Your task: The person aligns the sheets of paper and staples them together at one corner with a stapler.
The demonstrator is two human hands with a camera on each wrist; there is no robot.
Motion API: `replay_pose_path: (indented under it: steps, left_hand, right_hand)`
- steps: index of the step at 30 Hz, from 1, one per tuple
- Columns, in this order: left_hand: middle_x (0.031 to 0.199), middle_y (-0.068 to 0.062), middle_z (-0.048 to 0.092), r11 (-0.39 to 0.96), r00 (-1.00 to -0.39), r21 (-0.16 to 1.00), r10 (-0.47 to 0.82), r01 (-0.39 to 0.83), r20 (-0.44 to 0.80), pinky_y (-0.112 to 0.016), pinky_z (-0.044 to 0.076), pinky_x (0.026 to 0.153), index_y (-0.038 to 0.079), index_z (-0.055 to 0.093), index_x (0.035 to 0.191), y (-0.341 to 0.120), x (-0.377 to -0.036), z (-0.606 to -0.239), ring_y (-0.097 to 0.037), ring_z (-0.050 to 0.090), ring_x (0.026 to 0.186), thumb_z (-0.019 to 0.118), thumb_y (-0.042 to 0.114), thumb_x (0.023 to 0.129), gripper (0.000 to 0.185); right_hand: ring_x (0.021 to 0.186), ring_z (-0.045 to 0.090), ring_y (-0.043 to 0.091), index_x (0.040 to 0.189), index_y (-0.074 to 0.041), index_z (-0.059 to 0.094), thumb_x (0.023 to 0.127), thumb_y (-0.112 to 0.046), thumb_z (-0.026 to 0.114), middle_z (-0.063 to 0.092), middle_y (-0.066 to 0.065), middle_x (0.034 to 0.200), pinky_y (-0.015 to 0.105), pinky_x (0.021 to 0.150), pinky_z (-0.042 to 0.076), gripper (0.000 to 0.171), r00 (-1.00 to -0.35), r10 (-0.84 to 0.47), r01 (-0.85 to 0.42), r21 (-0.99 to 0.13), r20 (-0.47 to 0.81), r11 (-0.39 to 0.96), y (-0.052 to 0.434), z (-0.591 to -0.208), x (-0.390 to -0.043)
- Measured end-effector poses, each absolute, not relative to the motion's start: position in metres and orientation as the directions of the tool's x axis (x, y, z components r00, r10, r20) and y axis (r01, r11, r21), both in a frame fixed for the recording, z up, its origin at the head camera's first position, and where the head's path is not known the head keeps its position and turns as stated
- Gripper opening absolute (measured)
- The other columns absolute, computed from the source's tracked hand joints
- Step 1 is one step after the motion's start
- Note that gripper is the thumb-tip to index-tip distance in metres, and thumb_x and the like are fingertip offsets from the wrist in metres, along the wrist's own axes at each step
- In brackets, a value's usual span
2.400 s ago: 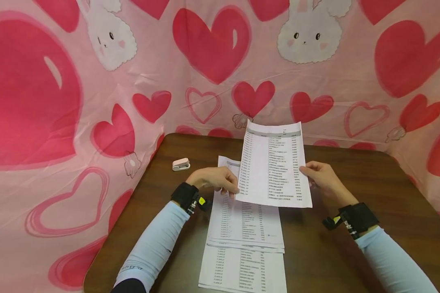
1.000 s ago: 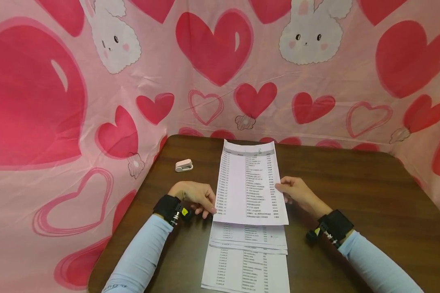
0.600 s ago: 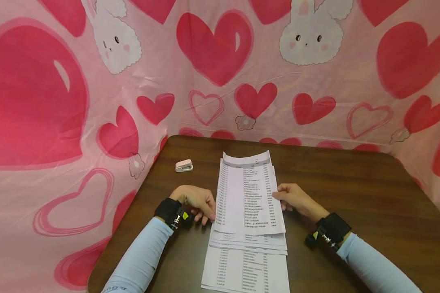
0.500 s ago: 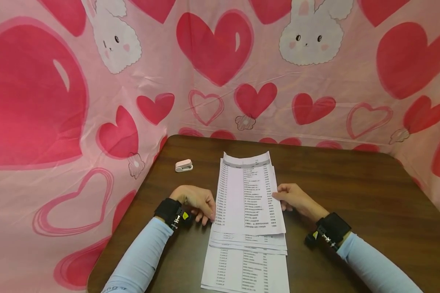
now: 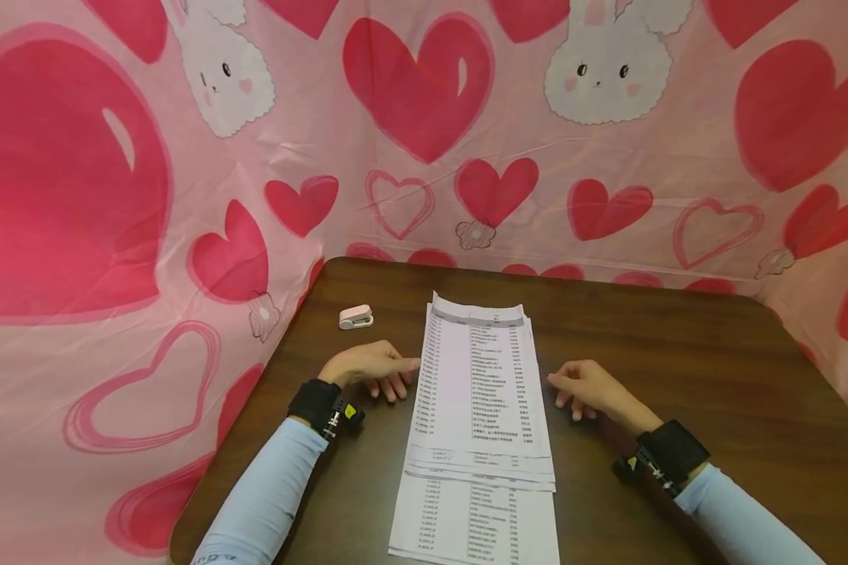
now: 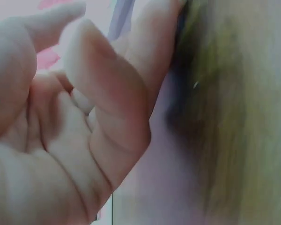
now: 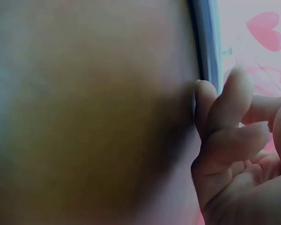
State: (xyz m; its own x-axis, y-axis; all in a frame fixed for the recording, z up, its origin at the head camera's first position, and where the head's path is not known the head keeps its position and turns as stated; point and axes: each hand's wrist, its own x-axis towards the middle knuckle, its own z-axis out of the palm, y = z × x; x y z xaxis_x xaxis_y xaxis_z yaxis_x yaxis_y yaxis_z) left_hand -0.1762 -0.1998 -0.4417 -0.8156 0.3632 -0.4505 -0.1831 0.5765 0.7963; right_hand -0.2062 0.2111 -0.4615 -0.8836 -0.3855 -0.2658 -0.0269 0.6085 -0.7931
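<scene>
A printed sheet (image 5: 473, 384) lies on top of a stack of papers, its far edge curling up a little. More printed pages (image 5: 473, 522) show from under its near end. At the sheet's left edge is my left hand (image 5: 371, 369), its thumb tip at the paper and its fingers loosely bent. My right hand (image 5: 597, 392) rests on the table just right of the stack, slightly apart from it. Both wrist views show relaxed fingers of the left hand (image 6: 84, 108) and right hand (image 7: 239, 145) near the table surface, holding nothing.
A small pink and white stapler (image 5: 356, 317) sits on the brown wooden table (image 5: 678, 353), left of and beyond the papers. A pink cloth (image 5: 410, 102) with hearts and rabbits hangs behind the table and along its left side.
The top sheet came down from the raised right onto the stack. Both hands have since let go of it; the right moved slightly outward, and the left moved up along the edge.
</scene>
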Motion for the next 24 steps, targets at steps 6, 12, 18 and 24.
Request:
replay_pose_path:
  steps: [6,12,18,24]
  left_hand:
    - [0.074,-0.008,0.073,0.551,-0.85,0.8,0.281,-0.236,-0.445,-0.023,0.047,0.046,0.008,0.076,0.091,-0.188,-0.179,-0.44,-0.015,0.067,0.056,0.062,0.041,0.095,0.037]
    - [0.075,-0.007,0.073,0.509,-0.851,0.82,0.279,-0.261,-0.445,-0.022,0.047,0.046,0.006,0.075,0.096,-0.174,-0.184,-0.447,-0.014,0.069,0.059,0.062,0.039,0.094,0.035]
    - [0.087,-0.009,0.073,0.421,-0.848,0.858,0.298,-0.295,-0.438,-0.018,0.044,0.046,0.003,0.071,0.106,-0.166,-0.189,-0.457,-0.015,0.07,0.063,0.063,0.03,0.095,0.031]
    - [0.088,-0.009,0.072,0.449,-0.857,0.843,0.264,-0.296,-0.442,-0.018,0.043,0.045,0.003,0.068,0.103,-0.162,-0.19,-0.457,-0.014,0.067,0.058,0.065,0.023,0.094,0.023]
  right_hand:
    - [0.042,0.056,0.012,0.114,0.006,0.059,0.097,-0.024,0.06,0.071,0.009,0.075,0.021,0.039,0.035,0.034,-0.859,-0.427,-0.002,-0.832,-0.282,0.554,0.205,-0.459,-0.199]
    - [0.041,0.055,0.008,0.116,0.009,0.055,0.101,-0.015,0.05,0.068,0.006,0.074,0.02,0.038,0.033,0.029,-0.838,-0.457,0.029,-0.86,-0.299,0.51,0.202,-0.462,-0.201]
    - [0.042,0.057,0.008,0.113,0.009,0.056,0.1,-0.012,0.049,0.065,0.005,0.073,0.02,0.038,0.034,0.025,-0.837,-0.467,0.011,-0.862,-0.286,0.507,0.201,-0.465,-0.202]
    - [0.048,0.059,0.014,0.115,0.003,0.059,0.104,-0.029,0.046,0.063,0.006,0.078,0.023,0.041,0.035,0.036,-0.837,-0.446,0.056,-0.859,-0.318,0.508,0.203,-0.465,-0.2]
